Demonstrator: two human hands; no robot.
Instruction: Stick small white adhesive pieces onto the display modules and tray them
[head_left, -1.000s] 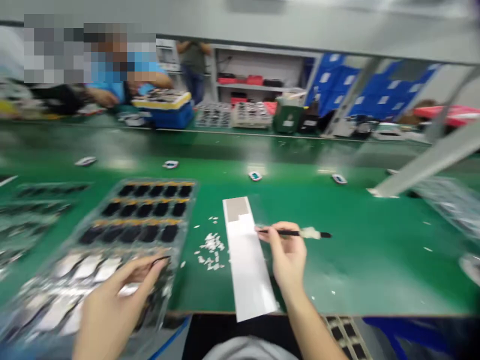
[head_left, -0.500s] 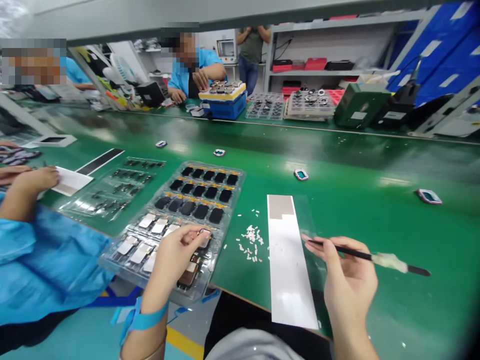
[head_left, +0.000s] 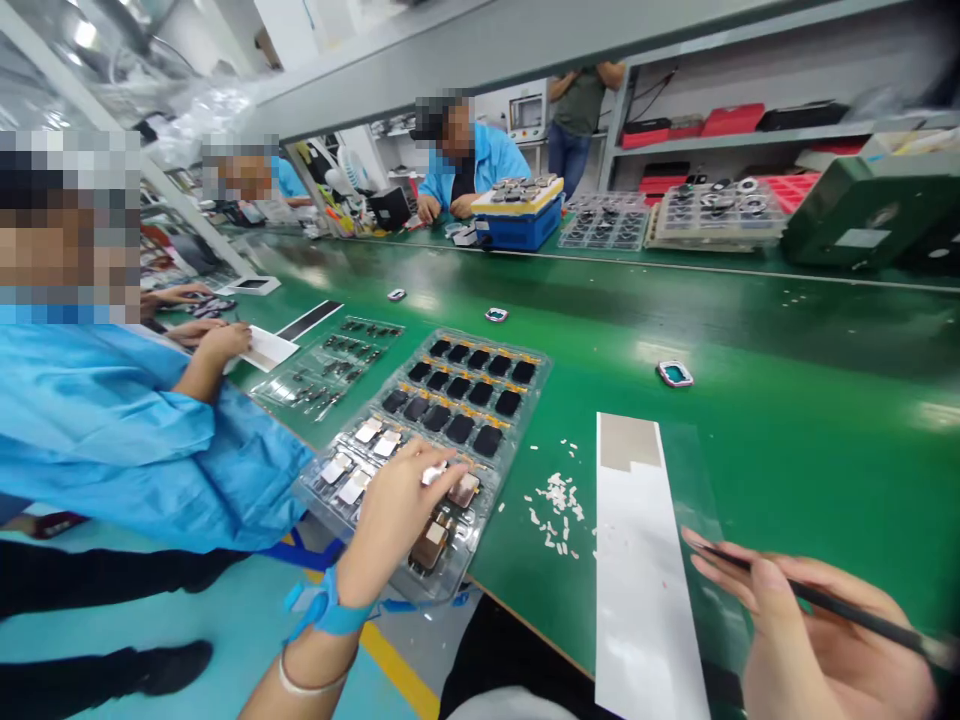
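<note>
My left hand (head_left: 401, 495) is over the near part of a clear plastic tray (head_left: 482, 545), thumb and fingers apart, with no lifted part seen between them. Its fingertips are beside a small brownish screen module (head_left: 464, 489) lying in a slot. A pale module partly shows in the gap between the fingers. Another brown module (head_left: 430, 543) with a pale patch sits nearer me. In my right hand (head_left: 817, 630) is a pair of black tweezers (head_left: 847, 607), pointing left, right of a long white backing sheet (head_left: 645, 570). Small white pieces (head_left: 559, 497) lie scattered between tray and sheet.
Another clear tray (head_left: 330, 365) with small parts lies to the left, near a co-worker in blue (head_left: 112, 400). Several small frames, one a pink-rimmed frame (head_left: 675, 374), are spread along the green bench. A blue box (head_left: 525, 228) stands across the bench.
The view has swung left, so bench items appear further right. My left fingers have parted from the screen module, which lies in its slot. My right hand still holds the tweezers.
</note>
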